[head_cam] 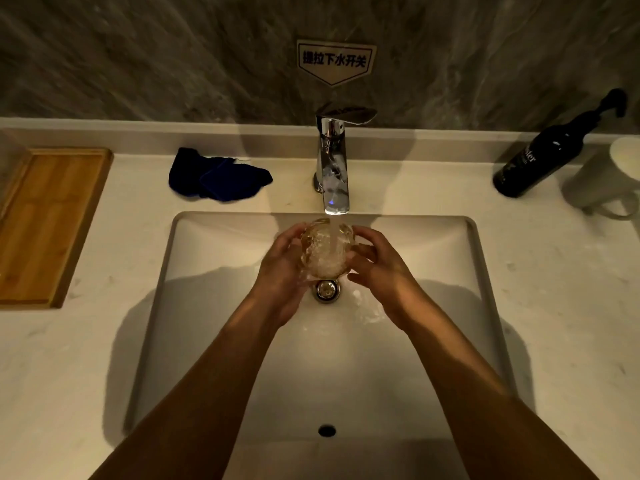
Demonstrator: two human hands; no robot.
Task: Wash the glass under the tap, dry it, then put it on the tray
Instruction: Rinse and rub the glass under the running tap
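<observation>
head view: sink (214, 341) basin sits below to catch the runoff. wooden tray (48, 223) waits far left, blue cloth (214, 178) nearer for drying. tap (333, 174) streams into the glass (323, 249), cupped between left hand (282, 271) and right hand (379, 268), fingers curled round its sides for rinsing.

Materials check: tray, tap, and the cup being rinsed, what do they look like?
Tray: wood, likely bamboo, with visible strip grain and a satin warm finish.
Tap: polished chrome-look metal with mirror reflections.
Glass: clear textured glass; the hands show through it, though plastic can't be ruled out.
</observation>
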